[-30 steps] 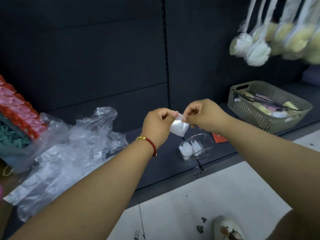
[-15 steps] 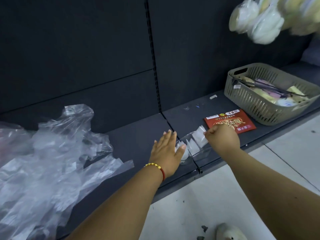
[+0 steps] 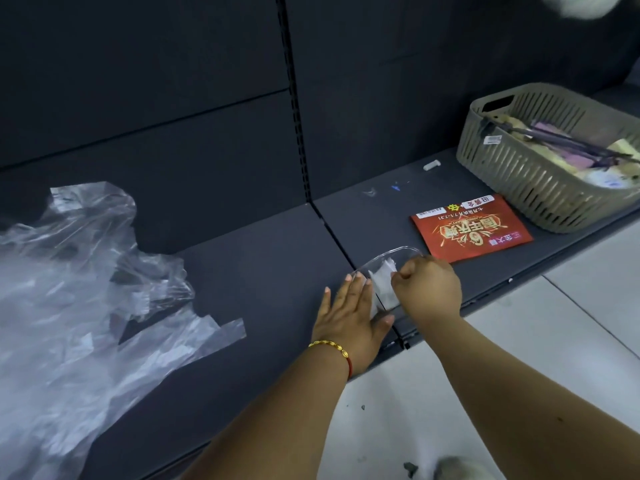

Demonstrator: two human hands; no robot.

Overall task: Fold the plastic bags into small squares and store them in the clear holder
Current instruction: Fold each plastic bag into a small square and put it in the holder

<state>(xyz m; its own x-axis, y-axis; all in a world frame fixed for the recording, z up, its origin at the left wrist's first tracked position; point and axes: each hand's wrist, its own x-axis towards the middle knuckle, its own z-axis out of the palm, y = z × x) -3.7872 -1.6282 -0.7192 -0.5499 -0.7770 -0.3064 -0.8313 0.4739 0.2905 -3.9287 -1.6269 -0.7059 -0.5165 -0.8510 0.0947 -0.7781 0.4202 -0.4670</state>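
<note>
A: Although pinched up in the air between both hands a second ago, now down at the clear holder [image 3: 390, 253], right?

B: Looks so. Lowered along with the right hand [image 3: 429, 289], now curled over the holder's open top, knuckles up, fingertips down among the folded squares [image 3: 382, 289]. Cannot tell whether still pinching the newest one or already rid of it.

A: And the left hand [image 3: 349, 320]?

B: Off the square entirely. Flat now, fingers straight, laid on the dark shelf [image 3: 270, 271] against the holder's left side, thumb along its near edge. Steadying rather than gripping, at a guess.

A: Holder itself shifted?

B: Hard to say, with the camera swung down and to the right since then. Standing near the shelf's front edge, near the red packet [image 3: 471, 230] and well apart from the slatted basket [image 3: 519, 188].

A: Meaning for the task?

B: Judging from that, one more square stored or very nearly so, upright on its edge beside the others. Far from finished, though: a big heap of loose plastic bags [image 3: 86, 289] on the shelf to the left, all unfolded. Next, probably, draw the right hand out gently so as not to drag the square back up, then reach left for another bag.
</note>
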